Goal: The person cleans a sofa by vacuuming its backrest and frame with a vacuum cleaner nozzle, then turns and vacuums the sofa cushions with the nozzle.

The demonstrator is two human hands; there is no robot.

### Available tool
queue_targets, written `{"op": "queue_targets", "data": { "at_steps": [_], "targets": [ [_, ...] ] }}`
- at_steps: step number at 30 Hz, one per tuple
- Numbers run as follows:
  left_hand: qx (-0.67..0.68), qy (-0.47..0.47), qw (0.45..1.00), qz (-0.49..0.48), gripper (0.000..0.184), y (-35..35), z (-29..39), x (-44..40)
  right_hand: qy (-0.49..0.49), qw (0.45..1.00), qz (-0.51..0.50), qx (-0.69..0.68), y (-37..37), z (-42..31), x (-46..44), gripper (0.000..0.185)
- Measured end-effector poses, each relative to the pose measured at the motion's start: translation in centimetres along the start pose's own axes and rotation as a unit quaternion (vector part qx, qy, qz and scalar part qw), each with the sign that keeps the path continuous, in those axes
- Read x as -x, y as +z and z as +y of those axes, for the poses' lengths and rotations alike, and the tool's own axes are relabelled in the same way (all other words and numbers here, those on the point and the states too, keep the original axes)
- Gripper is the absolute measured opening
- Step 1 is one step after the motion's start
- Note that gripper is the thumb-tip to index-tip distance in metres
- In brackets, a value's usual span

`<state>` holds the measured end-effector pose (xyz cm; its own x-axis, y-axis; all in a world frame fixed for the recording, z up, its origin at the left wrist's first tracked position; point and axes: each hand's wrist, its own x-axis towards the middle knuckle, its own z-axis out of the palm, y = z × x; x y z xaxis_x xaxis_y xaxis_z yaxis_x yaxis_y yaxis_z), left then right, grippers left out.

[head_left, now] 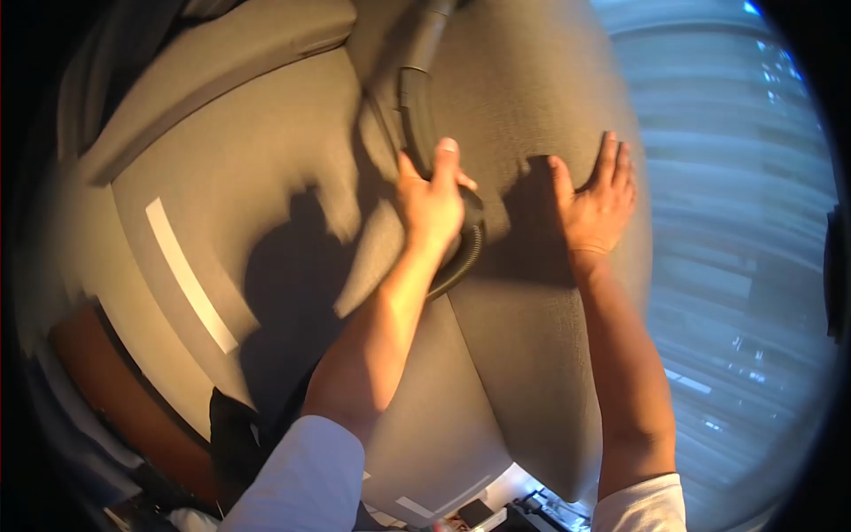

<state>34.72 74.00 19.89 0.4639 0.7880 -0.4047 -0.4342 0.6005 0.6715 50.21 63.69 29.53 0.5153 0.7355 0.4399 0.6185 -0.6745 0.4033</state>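
Observation:
My left hand (432,202) is wrapped around the dark curved handle of a vacuum cleaner hose (415,111). From the handle a tube (428,40) runs up to the top edge of the view, where its end is out of sight. Below my fist the ribbed hose (470,253) bends round and passes behind my forearm. My right hand (599,211) rests with fingers stretched out on the grey-brown sofa (523,372), near its right edge. Nothing is in that hand.
Left of the hose lies a broad seat cushion (199,168) with a pale light strip across it. A brown panel (133,399) is at lower left. Small items, including a dark object (476,512), lie at the bottom. Blue-lit horizontal blinds (727,222) fill the right side.

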Motion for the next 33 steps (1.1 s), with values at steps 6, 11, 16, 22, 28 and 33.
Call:
{"op": "queue_targets", "data": {
  "at_steps": [6, 11, 16, 22, 28, 33],
  "targets": [
    [0.028, -0.156, 0.987, -0.024, 0.037, -6.7, -10.2, 19.8, -0.01, 0.999, 0.024, 0.027, -0.1, -0.7, 0.0, 0.091],
    [0.035, -0.165, 0.986, 0.008, 0.029, -6.7, -8.4, 12.2, -0.013, 0.999, 0.041, 0.018, 0.3, -1.2, 0.2, 0.091],
    [0.015, -0.076, 0.996, 0.037, 0.07, -5.4, -5.5, -7.1, -0.029, 0.996, 0.079, 0.023, -0.3, -0.8, 0.4, 0.087],
    [0.074, -0.177, 0.981, 0.009, 0.05, -8.0, -13.0, 13.5, -0.011, 0.998, 0.051, 0.023, -0.2, -0.8, 0.2, 0.087],
    [0.111, -0.166, 0.977, 0.068, 0.051, -7.2, -9.6, -0.1, -0.016, 0.998, 0.059, 0.001, -0.1, -1.1, 0.2, 0.084],
    [0.036, -0.154, 0.982, 0.1, 0.107, -9.8, -9.7, -9.0, -0.018, 0.998, 0.065, 0.008, -0.3, -1.3, 0.4, 0.083]
  ]
}}
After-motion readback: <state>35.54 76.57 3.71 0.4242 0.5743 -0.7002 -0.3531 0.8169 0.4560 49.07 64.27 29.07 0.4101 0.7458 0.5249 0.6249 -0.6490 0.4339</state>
